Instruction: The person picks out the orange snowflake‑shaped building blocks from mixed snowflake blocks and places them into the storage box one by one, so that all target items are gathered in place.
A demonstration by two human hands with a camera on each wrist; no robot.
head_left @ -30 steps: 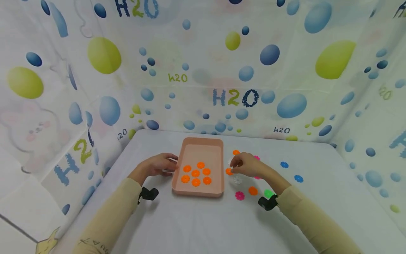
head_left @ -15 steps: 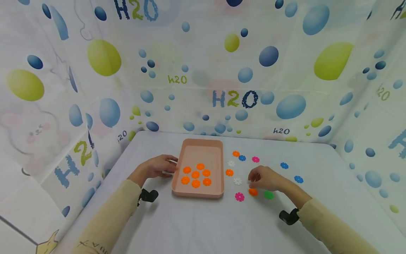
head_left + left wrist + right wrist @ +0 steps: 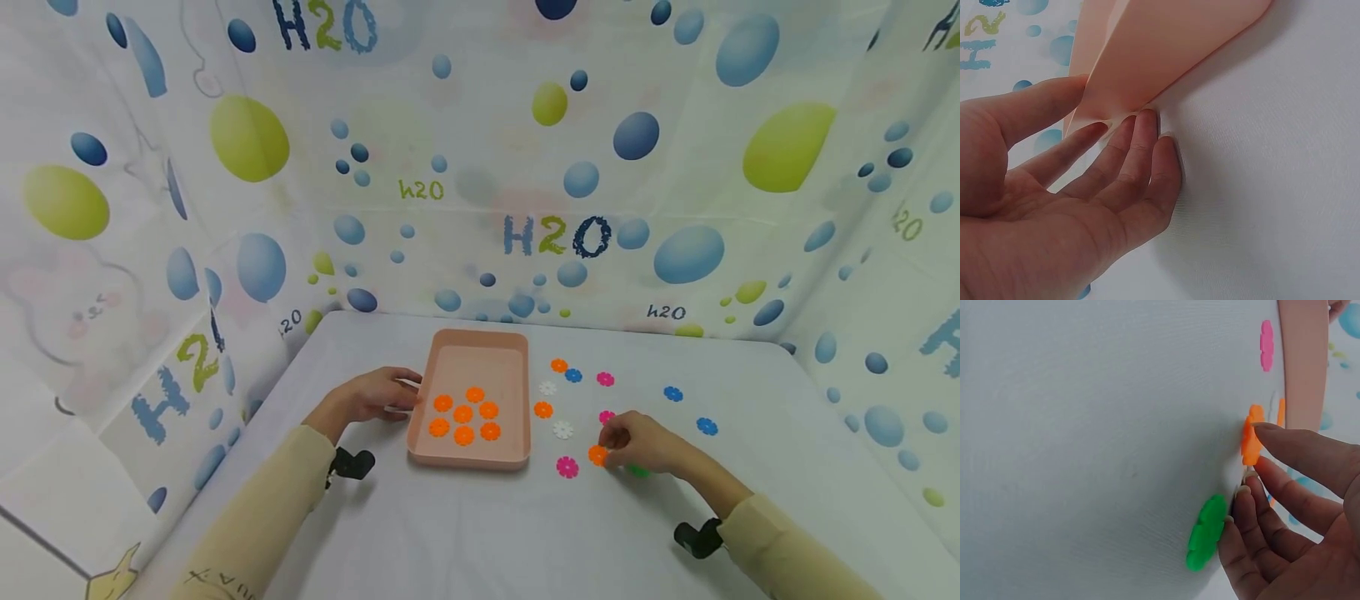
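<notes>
My left hand [image 3: 378, 393] rests against the left side of a shallow pink tray [image 3: 480, 333]; the left wrist view shows its loosely bent fingers [image 3: 1138, 140] at the outer wall. Inside the tray lie several orange flower-shaped discs [image 3: 463, 413]. To the right, my right hand [image 3: 647, 442] pinches another orange flower-shaped disc [image 3: 1251, 436] by thumb and index finger, at table level. A green flower-shaped disc [image 3: 1206, 532] lies right beside the other fingers, partly covered by the hand in the head view.
Loose discs lie right of the tray: orange ones [image 3: 543, 410], white ones [image 3: 562, 430], pink ones [image 3: 567, 467] and blue ones [image 3: 707, 426]. A white cloth covers the table [image 3: 480, 533]. Patterned curtains [image 3: 480, 150] stand behind and at the sides.
My right hand has moved from near the tray's right edge rightward and toward me, onto the orange disc beside the green one. The left hand and tray have stayed put.
</notes>
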